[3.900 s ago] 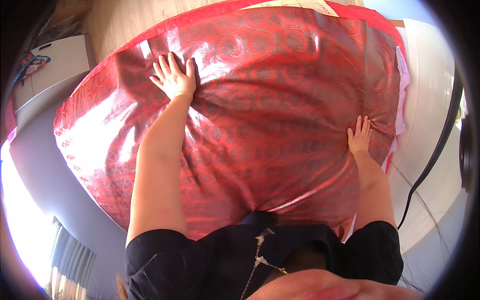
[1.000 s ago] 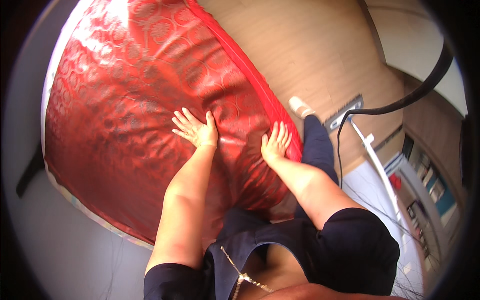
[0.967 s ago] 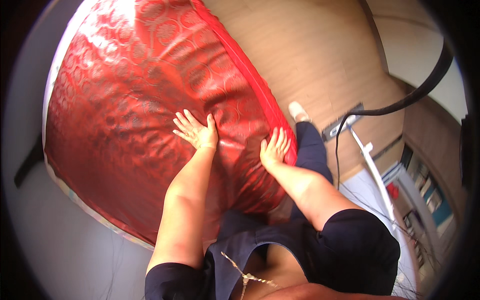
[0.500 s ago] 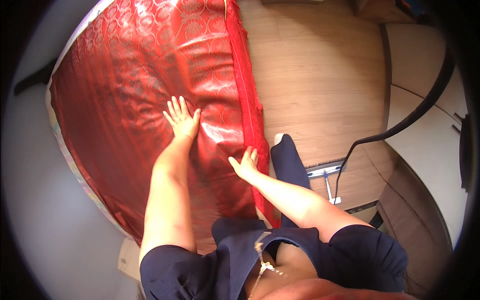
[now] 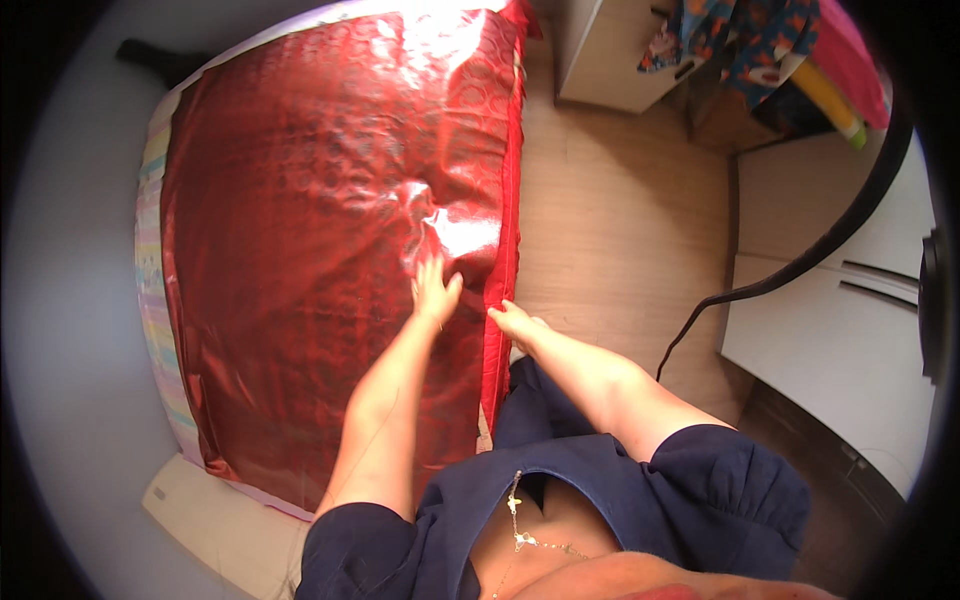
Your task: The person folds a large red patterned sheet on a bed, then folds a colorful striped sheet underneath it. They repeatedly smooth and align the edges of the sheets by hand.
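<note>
A shiny red patterned bedcover (image 5: 300,220) lies spread over a bed, with a pastel striped sheet (image 5: 152,300) showing along its left edge. My left hand (image 5: 433,290) rests on top of the cover near its right side, fingers pressing into a bunched, wrinkled spot. My right hand (image 5: 512,318) is at the cover's right hanging edge, fingers curled against the red border. Whether that hand pinches the fabric is not clear.
Wooden floor (image 5: 610,230) runs along the bed's right side. A white cabinet (image 5: 850,300) stands at the right, a light drawer unit (image 5: 610,50) at the top, with colourful clothes (image 5: 760,50) beside it. A black cable (image 5: 800,260) crosses the right.
The view has swung so the bed now sits to the left. Both hands have moved along the cover toward its right edge; my right hand has dropped onto the border.
</note>
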A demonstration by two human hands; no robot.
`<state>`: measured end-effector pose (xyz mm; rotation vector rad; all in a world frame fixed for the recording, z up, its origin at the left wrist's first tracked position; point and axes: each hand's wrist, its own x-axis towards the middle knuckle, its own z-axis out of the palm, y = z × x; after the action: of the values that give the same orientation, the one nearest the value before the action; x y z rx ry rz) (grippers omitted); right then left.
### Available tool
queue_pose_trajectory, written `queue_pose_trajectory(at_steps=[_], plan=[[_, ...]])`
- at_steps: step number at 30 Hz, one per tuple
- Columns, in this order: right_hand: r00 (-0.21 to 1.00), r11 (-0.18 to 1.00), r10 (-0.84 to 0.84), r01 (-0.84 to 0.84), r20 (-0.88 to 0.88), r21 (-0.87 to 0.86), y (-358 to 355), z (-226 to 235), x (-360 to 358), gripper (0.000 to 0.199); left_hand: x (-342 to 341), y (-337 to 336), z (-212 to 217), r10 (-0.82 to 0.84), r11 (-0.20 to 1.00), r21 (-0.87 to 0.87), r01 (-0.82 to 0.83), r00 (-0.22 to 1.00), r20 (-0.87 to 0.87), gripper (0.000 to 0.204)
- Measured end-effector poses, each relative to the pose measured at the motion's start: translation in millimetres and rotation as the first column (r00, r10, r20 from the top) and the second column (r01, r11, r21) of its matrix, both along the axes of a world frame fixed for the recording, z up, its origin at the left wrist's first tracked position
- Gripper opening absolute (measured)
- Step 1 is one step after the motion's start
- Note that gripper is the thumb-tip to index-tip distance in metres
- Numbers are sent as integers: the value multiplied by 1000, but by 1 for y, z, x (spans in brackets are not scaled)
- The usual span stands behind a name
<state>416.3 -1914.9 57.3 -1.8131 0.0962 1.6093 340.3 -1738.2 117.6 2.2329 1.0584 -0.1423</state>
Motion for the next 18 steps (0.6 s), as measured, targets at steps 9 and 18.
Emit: queue_pose_trajectory(at_steps=[9,18], plan=[[964,778,-197,265,-180,570,66,297,-49,51,-122,-42,352,322,945,-223,-239,566,759,24],[923,-269,-52,355,-382,895,49,623,-53,27,-216,-100,653,-623,721,375,-582,-310,718,45]])
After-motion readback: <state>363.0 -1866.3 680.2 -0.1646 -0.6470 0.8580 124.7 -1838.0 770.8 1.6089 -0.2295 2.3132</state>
